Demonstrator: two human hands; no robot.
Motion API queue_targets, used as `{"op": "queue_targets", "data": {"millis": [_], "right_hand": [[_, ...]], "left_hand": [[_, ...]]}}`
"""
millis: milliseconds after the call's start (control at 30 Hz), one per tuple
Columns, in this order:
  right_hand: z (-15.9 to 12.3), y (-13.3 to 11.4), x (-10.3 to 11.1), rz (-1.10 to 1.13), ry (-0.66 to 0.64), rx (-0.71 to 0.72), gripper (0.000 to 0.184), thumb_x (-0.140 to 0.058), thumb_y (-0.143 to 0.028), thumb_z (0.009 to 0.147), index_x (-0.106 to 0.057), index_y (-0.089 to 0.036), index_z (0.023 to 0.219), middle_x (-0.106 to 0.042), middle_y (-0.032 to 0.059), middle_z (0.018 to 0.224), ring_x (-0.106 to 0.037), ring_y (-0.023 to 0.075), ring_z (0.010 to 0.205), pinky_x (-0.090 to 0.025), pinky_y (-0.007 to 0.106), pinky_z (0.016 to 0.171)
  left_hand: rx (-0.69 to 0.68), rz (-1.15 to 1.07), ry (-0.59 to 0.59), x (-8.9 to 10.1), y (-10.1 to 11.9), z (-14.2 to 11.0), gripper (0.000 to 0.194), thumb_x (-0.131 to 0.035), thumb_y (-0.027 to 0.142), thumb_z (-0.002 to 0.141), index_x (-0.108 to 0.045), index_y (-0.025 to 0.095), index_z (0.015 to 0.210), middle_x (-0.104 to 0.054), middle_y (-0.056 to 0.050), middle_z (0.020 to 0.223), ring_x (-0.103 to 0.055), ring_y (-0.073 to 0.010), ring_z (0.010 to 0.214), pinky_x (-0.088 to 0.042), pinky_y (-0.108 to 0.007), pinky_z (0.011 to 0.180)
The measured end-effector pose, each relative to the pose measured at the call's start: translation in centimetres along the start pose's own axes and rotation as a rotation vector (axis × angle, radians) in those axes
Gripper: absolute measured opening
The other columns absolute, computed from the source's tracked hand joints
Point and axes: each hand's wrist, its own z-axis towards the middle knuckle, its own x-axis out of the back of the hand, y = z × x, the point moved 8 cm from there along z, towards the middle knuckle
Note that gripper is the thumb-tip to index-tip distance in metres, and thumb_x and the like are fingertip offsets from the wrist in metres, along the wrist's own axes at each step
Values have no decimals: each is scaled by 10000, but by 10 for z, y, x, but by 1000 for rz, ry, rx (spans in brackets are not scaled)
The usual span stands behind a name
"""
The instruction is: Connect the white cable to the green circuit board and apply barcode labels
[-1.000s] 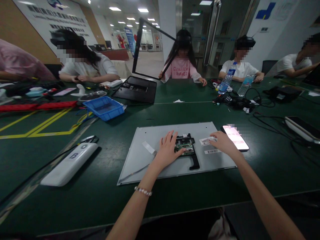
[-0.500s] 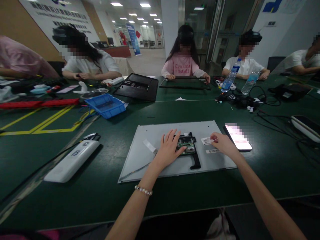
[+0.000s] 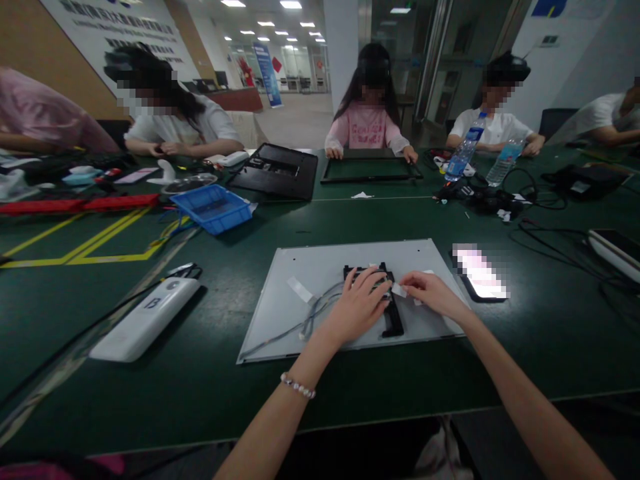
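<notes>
My left hand [image 3: 361,300] lies with its fingers spread over the circuit board and its black bracket [image 3: 394,321]; most of the board is hidden beneath it. Both rest on a flat silver-white panel [image 3: 280,313] on the table. Just right of the bracket, my right hand [image 3: 431,292] pinches a small pale strip of tape [image 3: 399,290], which reaches toward the bracket's edge. Thin grey cables [image 3: 307,323] run across the panel on the left of my left hand. A piece of white tape [image 3: 300,291] is stuck to the panel's left part.
To the right lies a lit phone [image 3: 480,273]; to the left, a white power bank [image 3: 147,320] with a cable. Farther back are a blue basket [image 3: 213,210], a black plastic cover [image 3: 275,170] and water bottles [image 3: 465,150]. A co-worker opposite holds a black frame [image 3: 371,179].
My left hand has shifted right across the board, uncovering the grey cables. My right hand has moved left toward the bracket with the pinched strip. The co-worker's black frame has tilted.
</notes>
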Motion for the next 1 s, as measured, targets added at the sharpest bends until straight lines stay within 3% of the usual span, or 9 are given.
{"op": "queue_targets", "data": {"millis": [333, 600, 867, 1000], "right_hand": [[-1, -16, -10, -121, 34, 100, 151, -530, -215, 802, -661, -186, 872, -688, 24, 845, -621, 156, 769, -465, 287, 740], [-4, -17, -11, -309, 124, 152, 150, -566, -159, 771, -655, -196, 885, -622, 14, 852, -578, 129, 700, -450, 267, 684], [-9, -23, -12, -336, 131, 163, 125, -553, -149, 782, -648, -190, 851, -593, 20, 869, -570, 132, 730, -454, 270, 686], [-12, -26, -4, -294, 205, 195, 112, -544, -194, 807, -651, -192, 839, -612, 29, 859, -578, 136, 714, -456, 274, 657]], "left_hand": [[-103, -20, -44, -8, 10, 0, 344, -415, 263, 910, -455, 251, 1252, -416, -58, 1368, -242, -230, 1352, -183, -453, 1121], [-93, 13, -68, -9, 12, 2, 263, -405, 263, 909, -525, 232, 1141, -430, -61, 1350, -261, -243, 1341, -196, -457, 1111], [-89, 0, -68, -10, 12, 1, 282, -395, 275, 915, -521, 231, 1164, -418, -59, 1365, -254, -236, 1343, -195, -444, 1113], [-87, -23, -39, -5, 12, 1, 330, -444, 296, 900, -479, 253, 1225, -414, -50, 1369, -244, -237, 1346, -198, -461, 1107]]}}
